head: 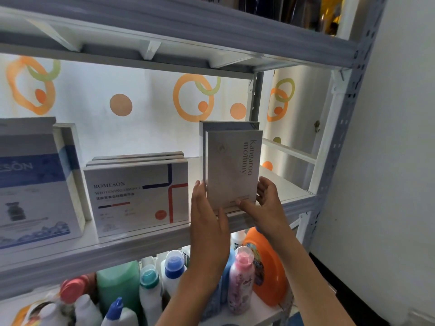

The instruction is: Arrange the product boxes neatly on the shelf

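Both hands [207,222], pale box [233,170] (upright, silvery)

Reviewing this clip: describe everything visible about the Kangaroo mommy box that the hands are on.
The Kangaroo mommy box is a flat, pale silvery-grey carton, apparently cardboard, with the brand name printed sideways and a small emblem. It stands upright on end at the front edge of the white shelf, with a similar box close behind it. The left hand presses its left edge with straight fingers; the right hand flanks its lower right corner.

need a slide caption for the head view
Both hands steady a Kangaroo Mommy box upright on the shelf, right of the Romeson boxes.
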Motion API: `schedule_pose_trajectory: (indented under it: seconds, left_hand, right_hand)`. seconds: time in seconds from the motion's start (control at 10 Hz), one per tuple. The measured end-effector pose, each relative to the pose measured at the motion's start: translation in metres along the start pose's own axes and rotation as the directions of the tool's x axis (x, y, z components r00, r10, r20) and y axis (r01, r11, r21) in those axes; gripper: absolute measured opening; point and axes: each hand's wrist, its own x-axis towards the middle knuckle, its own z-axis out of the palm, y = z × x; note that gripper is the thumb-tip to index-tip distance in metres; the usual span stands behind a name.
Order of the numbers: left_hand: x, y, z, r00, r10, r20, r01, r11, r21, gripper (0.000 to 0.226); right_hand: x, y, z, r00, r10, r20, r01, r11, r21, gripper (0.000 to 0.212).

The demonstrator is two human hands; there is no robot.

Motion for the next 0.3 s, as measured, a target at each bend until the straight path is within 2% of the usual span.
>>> schedule_pose_trajectory:
  seconds: [0.2,0.3]
  left_hand:
    - [-0.024,0.001,-0.008,1.0,0.01,0.026,-0.011,1.0,0.025,0.068]
    - [-0.036,0.004,-0.018,0.999,0.047,0.014,-0.047,0.999,0.014,0.062]
  right_hand:
    - [-0.026,-0.005,-0.004,0.991,-0.023,-0.132,0.032,0.997,0.065,0.07]
    - [-0.042,-0.016,0.0,0.966,-0.11,-0.235,0.124,0.991,0.044,0.062]
